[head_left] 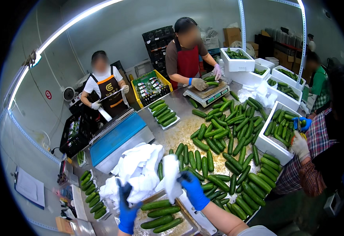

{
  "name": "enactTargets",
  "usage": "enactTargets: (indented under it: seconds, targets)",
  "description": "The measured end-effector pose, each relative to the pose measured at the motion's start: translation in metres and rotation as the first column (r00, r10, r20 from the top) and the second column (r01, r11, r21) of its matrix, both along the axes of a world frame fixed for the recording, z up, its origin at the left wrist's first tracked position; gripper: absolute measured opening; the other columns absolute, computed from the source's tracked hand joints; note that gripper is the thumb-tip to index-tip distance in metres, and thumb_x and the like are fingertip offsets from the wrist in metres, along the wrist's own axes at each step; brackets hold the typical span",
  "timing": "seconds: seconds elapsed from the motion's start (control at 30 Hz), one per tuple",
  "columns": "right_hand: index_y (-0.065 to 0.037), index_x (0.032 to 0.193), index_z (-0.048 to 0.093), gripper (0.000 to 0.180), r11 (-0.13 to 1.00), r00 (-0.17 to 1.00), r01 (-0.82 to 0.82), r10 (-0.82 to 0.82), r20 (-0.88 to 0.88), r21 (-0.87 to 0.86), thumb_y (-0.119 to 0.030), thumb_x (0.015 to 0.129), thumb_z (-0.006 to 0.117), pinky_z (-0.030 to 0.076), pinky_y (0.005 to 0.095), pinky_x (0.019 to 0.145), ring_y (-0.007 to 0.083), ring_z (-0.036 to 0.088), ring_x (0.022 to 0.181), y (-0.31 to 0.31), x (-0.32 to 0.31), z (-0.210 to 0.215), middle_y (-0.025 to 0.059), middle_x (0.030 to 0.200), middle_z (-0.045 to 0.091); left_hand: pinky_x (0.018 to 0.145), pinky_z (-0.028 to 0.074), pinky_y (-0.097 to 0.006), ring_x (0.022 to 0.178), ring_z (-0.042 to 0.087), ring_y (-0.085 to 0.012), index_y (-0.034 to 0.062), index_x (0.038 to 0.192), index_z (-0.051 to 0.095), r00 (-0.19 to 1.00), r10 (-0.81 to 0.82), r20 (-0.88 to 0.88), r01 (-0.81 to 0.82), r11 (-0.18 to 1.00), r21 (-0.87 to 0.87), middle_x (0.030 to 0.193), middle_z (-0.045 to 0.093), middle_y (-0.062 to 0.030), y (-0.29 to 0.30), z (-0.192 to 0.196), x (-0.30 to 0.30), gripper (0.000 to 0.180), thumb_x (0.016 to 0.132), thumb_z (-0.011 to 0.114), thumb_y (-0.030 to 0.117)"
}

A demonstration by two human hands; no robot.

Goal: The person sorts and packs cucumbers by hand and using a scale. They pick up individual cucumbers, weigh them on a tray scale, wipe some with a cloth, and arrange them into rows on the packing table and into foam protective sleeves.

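Observation:
Several cucumbers [162, 215] lie side by side on a metal weighing pan [191, 221] in front of me. My left hand [127, 212], in a blue glove, is raised at the pan's left edge with its fingers apart and nothing in them. My right hand [194, 191], also gloved in blue, pinches a white foam sleeve [171, 177] by its side above the pan. The sleeve is blurred, so its exact shape is unclear. A loose heap of similar white soft material [136, 167] sits just beyond my left hand.
Loose cucumbers [223, 137] cover the table's middle and right. Packed cucumbers [95, 196] line the left. A blue-topped wrapping machine [119, 137] stands beyond. One co-worker handles cucumbers on a scale [208, 94]; another holds white strips. At right, a person reaches into a white foam box [274, 145].

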State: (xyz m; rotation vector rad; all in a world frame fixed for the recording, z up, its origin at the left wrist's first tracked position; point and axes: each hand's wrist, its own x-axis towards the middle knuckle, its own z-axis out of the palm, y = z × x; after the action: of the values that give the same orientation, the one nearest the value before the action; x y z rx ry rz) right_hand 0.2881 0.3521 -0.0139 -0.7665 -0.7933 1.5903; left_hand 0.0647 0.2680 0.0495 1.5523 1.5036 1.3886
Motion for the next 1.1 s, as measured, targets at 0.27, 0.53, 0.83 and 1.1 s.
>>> enactTargets:
  seconds: [0.27, 0.53, 0.83, 1.1]
  targets:
    - [0.000, 0.103, 0.055, 0.020, 0.958, 0.967, -0.251, 0.241, 0.084, 0.141, -0.001, 0.083, 0.056, 0.044, 0.0230, 0.078, 0.0086, 0.054, 0.086, -0.051, -0.029, -0.003, 0.0048, 0.092, 0.059, 0.080, 0.049, -0.032, 0.090, 0.060, -0.0187, -0.0006, 0.113, 0.054, 0.933, 0.214, 0.289, -0.098, 0.925, -0.368, 0.100, 0.062, -0.0088, -0.047, 0.004, 0.055, 0.034, 0.081, 0.062, 0.005]
    - [0.001, 0.105, 0.054, 0.022, 0.926, 0.933, -0.355, 0.343, 0.112, 0.126, -0.003, 0.083, 0.056, 0.043, 0.0246, 0.082, 0.0105, 0.052, 0.090, -0.051, -0.006, -0.018, 0.0048, 0.097, 0.058, 0.080, 0.046, -0.027, 0.095, 0.056, -0.0164, -0.0017, 0.119, 0.050, 0.821, 0.256, 0.511, 0.023, 0.879, -0.477, 0.108, 0.059, -0.0079, -0.102, -0.024, 0.035, 0.039, 0.083, 0.061, 0.010]
    - [0.003, 0.120, 0.045, 0.041, 0.802, 0.802, -0.568, 0.488, 0.345, 0.186, -0.019, 0.088, 0.055, 0.040, 0.0301, 0.087, 0.0146, 0.050, 0.099, -0.112, -0.011, 0.005, 0.0100, 0.109, 0.055, 0.081, 0.044, -0.027, 0.093, 0.056, -0.0148, -0.0021, 0.112, 0.056, 0.913, 0.220, 0.342, -0.098, 0.936, -0.339, 0.103, 0.062, -0.0070, -0.120, 0.009, 0.075, 0.030, 0.086, 0.058, 0.011]
    - [0.001, 0.106, 0.056, 0.033, 0.840, 0.831, -0.416, 0.195, 0.521, 0.349, -0.027, 0.090, 0.052, 0.046, 0.0343, 0.070, 0.0352, 0.060, 0.082, -0.161, -0.012, 0.029, 0.0241, 0.089, 0.059, 0.087, 0.048, -0.040, 0.096, 0.060, -0.0252, -0.0017, 0.109, 0.054, 0.639, 0.179, 0.748, -0.133, 0.984, -0.122, 0.106, 0.061, -0.0151, -0.185, -0.068, 0.006, 0.040, 0.075, 0.069, 0.013]
